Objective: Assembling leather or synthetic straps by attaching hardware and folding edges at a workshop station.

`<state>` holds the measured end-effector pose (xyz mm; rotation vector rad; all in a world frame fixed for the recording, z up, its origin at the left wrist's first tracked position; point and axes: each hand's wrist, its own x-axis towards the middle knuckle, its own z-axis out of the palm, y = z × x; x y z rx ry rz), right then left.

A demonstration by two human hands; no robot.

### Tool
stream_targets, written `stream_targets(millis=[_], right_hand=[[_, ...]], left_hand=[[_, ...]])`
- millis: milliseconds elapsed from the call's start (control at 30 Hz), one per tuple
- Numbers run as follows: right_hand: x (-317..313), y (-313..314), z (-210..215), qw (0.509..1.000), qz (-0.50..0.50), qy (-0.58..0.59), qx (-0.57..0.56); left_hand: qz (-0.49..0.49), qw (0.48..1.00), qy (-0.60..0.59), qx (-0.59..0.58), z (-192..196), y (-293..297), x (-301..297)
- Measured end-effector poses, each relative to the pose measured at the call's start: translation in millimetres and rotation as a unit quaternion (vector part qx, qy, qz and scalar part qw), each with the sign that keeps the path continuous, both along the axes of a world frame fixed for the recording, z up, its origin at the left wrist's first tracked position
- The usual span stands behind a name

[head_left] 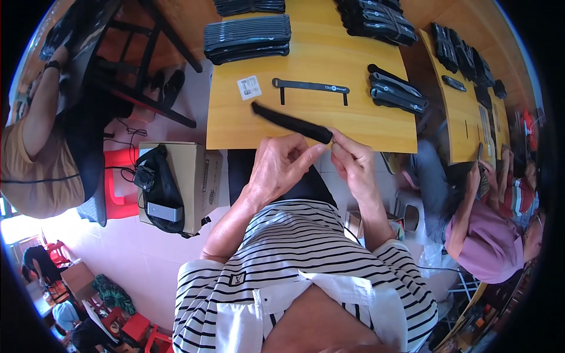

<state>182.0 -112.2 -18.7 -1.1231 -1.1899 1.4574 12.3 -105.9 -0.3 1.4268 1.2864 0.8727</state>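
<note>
The right hand (354,160) pinched the right end of a black band (289,122) between thumb and fingers. The left hand (278,167) lay just beside that end, its fingers curled and its thumb pointing toward the right hand; whether its fingertips pressed on the band could not be told. The band was held above the near part of the yellow table (232,126), its free end slanting away to the far left. A grip at one end presumably kept that end steady and within reach of both thumbs.

Beyond the band, a single grey strap (312,86) lay crosswise, with two short dark strips (282,96) extending toward the near side beneath it; their spacing suggested a guide for position or length. A white label (249,87) lay to the left of the strap.

Farther off, at left, stood a neat stack of grey straps (247,40), apparently squared for easy counting. At right lay a looser pile of straps (395,93), and at the far right a bundle (379,23), probably bound to hold together. Left of the table, a cardboard box (203,182) served as a stand for a black harness (160,191).
</note>
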Motion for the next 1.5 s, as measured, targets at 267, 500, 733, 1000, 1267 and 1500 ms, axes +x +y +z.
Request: stream_targets(millis=[267,500,733,1000,1267,1500], right_hand=[[1,-5,8,0.997,0.044,-0.057,0.039],[3,-4,10,0.994,0.067,0.041,-0.073],[-1,-5,0,0.990,0.072,0.077,-0.094],[-2,4,0,0.974,0.006,-0.182,0.136],[18,33,10,0.887,0.168,-0.337,0.268],[23,49,18,0.869,0.279,-0.318,0.259]], left_hand=[[0.025,0.999,0.004,0.027,-12,2,4],[-0.057,0.998,-0.035,-0.015,-10,1,-2],[-0.015,0.994,-0.087,-0.062,-6,-3,3],[0.040,0.995,-0.062,-0.066,-20,-2,14],[-0.102,0.979,-0.120,-0.129,-15,-2,10],[-0.097,0.976,-0.129,-0.145,-21,-3,12]])
